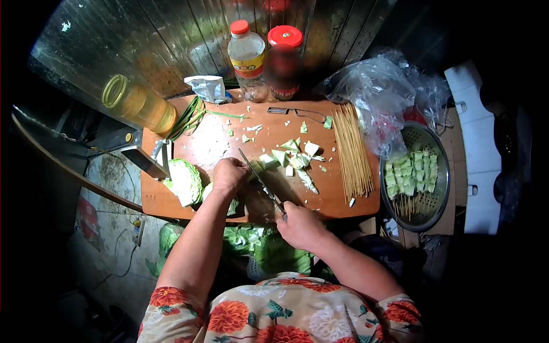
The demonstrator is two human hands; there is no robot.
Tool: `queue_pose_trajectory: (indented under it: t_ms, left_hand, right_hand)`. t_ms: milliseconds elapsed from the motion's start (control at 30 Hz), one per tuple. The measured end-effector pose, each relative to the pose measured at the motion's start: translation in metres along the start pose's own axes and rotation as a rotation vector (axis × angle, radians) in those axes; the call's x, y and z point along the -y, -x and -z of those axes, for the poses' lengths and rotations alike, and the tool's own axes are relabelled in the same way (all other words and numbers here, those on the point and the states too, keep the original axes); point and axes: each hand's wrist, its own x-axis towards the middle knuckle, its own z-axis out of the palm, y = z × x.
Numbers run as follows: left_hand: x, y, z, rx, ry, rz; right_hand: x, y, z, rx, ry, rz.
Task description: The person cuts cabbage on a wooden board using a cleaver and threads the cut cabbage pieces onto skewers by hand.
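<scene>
My right hand (pixel 299 226) is wrapped round the handle of a knife (pixel 260 179), whose blade slants up and left across the wooden board (pixel 217 123). Just left of the blade, my left hand (pixel 230 175) presses a piece of cabbage (pixel 257 166) down with bent fingers, which partly hide it. Cut cabbage pieces (pixel 293 157) lie scattered to the right of the knife. A larger chunk of cabbage (pixel 185 182) rests on the board left of my left hand, with more cabbage partly hidden under my wrist.
Wooden skewers (pixel 353 154) lie along the board's right side, near a peeler (pixel 295 111). A metal colander (pixel 437 200) holds skewered cabbage (pixel 412 172). Behind stand a plastic bottle (pixel 247 63), a red-lidded jar (pixel 284 68) and a plastic bag (pixel 377 86); a tilted jar (pixel 140 103) is left.
</scene>
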Motion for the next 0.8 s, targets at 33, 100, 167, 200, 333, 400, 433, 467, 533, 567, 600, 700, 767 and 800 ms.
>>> queue_pose_trajectory:
  t_ms: [33, 100, 167, 200, 333, 400, 433, 467, 533, 567, 600, 700, 767, 800]
  left_hand:
    - [0.0, 0.0, 0.0, -0.007, -0.025, -0.019]
    - [-0.004, 0.004, 0.001, -0.013, -0.05, -0.038]
    - [-0.011, 0.009, 0.004, -0.022, -0.079, -0.043]
    - [-0.011, 0.009, 0.004, -0.022, -0.079, -0.042]
    - [-0.013, 0.013, 0.005, -0.055, -0.109, -0.062]
    - [-0.014, 0.014, 0.004, -0.073, -0.125, -0.071]
    - [-0.012, 0.013, 0.003, -0.082, -0.117, -0.065]
    - [-0.012, 0.013, 0.003, -0.091, -0.108, -0.059]
    - [-0.015, 0.015, 0.003, -0.1, -0.116, -0.058]
    - [-0.015, 0.016, 0.003, -0.109, -0.124, -0.057]
    - [-0.015, 0.016, 0.003, -0.109, -0.124, -0.057]
    - [-0.013, 0.015, 0.003, -0.11, -0.133, -0.082]
    - [-0.012, 0.013, 0.001, -0.12, -0.125, -0.093]
    - [-0.012, 0.013, 0.002, -0.122, -0.125, -0.095]
  right_hand:
    - [-0.001, 0.0, -0.001, 0.001, 0.0, -0.001]
    - [-0.003, 0.0, -0.004, -0.049, 0.001, 0.018]
    - [-0.003, 0.0, 0.0, -0.03, 0.009, 0.022]
    - [-0.002, -0.001, 0.002, -0.012, 0.017, 0.027]
    - [0.003, -0.003, 0.009, 0.02, 0.035, 0.016]
    - [0.008, -0.003, 0.015, 0.072, 0.074, 0.016]
    - [0.01, -0.004, 0.017, 0.074, 0.074, 0.016]
    - [0.011, -0.005, 0.018, 0.084, 0.067, -0.009]
    - [0.008, -0.009, 0.016, 0.094, 0.06, -0.034]
    - [0.001, -0.015, 0.01, 0.07, 0.058, 0.011]
    - [-0.004, -0.02, 0.007, 0.046, 0.055, 0.056]
    - [-0.005, -0.028, 0.002, 0.041, 0.078, 0.041]
    - [-0.007, -0.035, -0.007, 0.032, 0.09, 0.017]
    - [-0.007, -0.037, -0.01, 0.024, 0.102, -0.006]
